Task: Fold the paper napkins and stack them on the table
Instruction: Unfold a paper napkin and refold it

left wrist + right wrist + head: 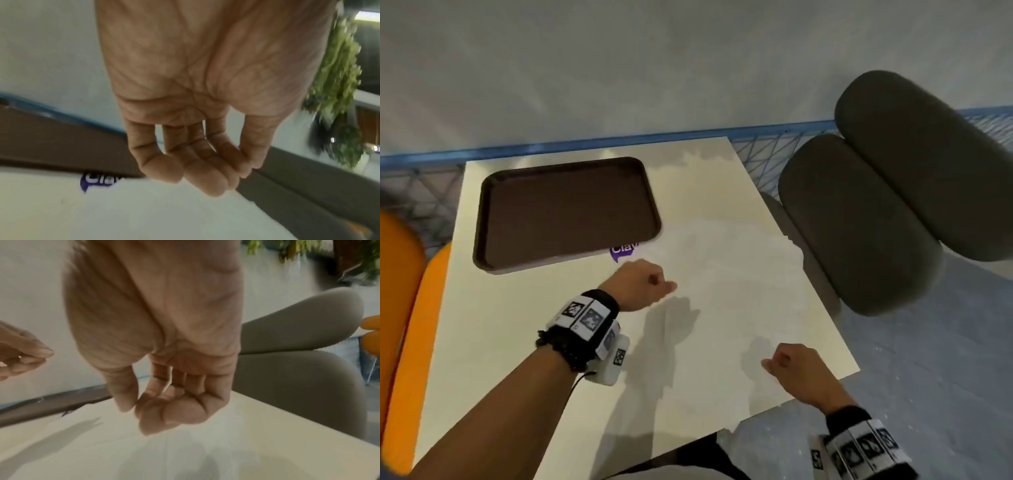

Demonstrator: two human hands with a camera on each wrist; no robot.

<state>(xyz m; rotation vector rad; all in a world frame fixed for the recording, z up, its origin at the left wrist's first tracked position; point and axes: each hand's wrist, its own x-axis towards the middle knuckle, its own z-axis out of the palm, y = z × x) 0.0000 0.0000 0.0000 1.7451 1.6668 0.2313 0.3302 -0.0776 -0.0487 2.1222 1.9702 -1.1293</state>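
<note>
A large, thin white paper napkin [739,274] lies spread flat over the right half of the cream table [517,325], with a faint crease running down it; its edges are hard to tell from the tabletop. My left hand [654,284] hovers over the napkin's left side near a purple sticker. In the left wrist view that hand [205,170] has loosely curled fingers, the thumb against the index finger, and no paper between them. My right hand [780,361] hovers near the table's front right corner, its fingers [174,412] curled in and holding nothing.
An empty dark brown tray [565,212] sits at the back left, partly over the purple sticker [624,251]. A grey padded chair [876,212] stands close to the table's right edge. An orange seat [400,291] is on the left. A blue rail runs behind the table.
</note>
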